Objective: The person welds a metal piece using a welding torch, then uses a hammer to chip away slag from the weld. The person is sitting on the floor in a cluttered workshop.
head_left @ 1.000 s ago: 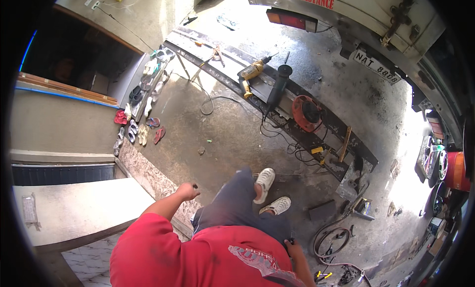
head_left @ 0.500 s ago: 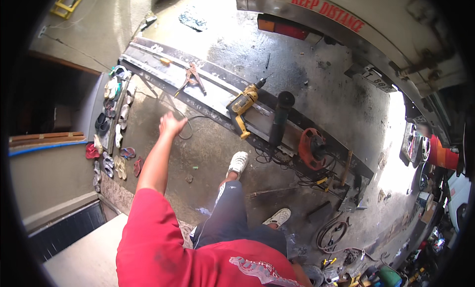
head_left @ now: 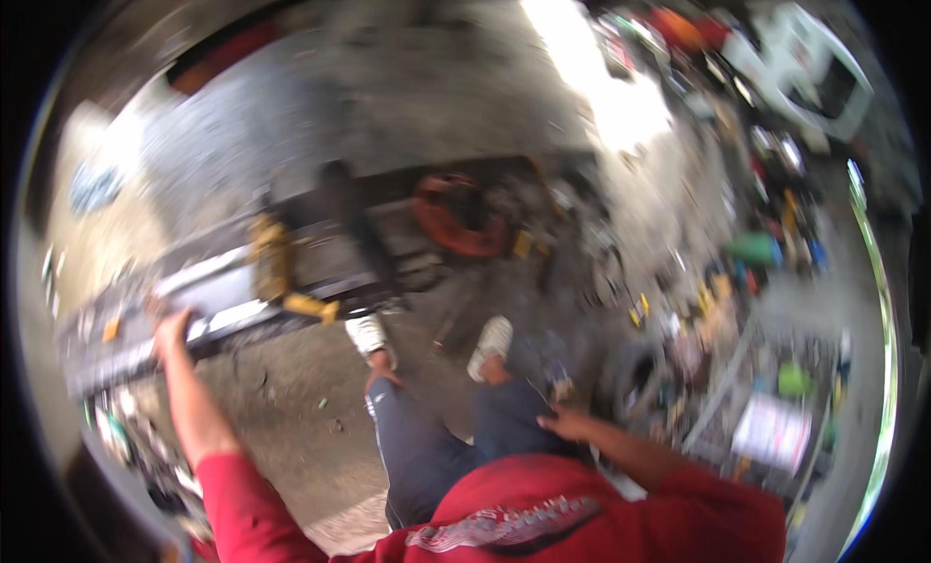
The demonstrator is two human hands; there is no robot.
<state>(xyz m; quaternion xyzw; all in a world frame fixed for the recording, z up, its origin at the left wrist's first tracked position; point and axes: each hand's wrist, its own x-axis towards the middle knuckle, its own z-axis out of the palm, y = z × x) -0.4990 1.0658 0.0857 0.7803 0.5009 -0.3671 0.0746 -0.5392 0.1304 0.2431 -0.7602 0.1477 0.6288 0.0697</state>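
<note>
My left hand (head_left: pixel 173 330) reaches to the near edge of a long, low metal bench (head_left: pixel 218 316), right by a rusty pair of locking pliers (head_left: pixel 155 305). Motion blur hides whether its fingers grip the pliers. Low at my right thigh, my right hand (head_left: pixel 565 422) lies against the dark shorts with its fingers stretched out and nothing visible in it. To the right of my left hand, a yellow power drill (head_left: pixel 272 262) rests on the bench. Beyond the drill are a dark cylindrical tool (head_left: pixel 357 224) and an orange-red reel (head_left: pixel 458 216). A small yellow piece (head_left: pixel 112 328) sits at the bench's left end.
Shoes (head_left: pixel 145 442) lie in a row at lower left. Tools and scattered parts crowd the right side, among them a green container (head_left: pixel 754 250) and a white chair (head_left: pixel 810 73). My feet (head_left: pixel 493 348) stand on the concrete floor just in front of the bench.
The view has swung to the right and blurred. My left hand has gone from above the floor to the bench, beside the pliers. My right hand has come into sight at my thigh.
</note>
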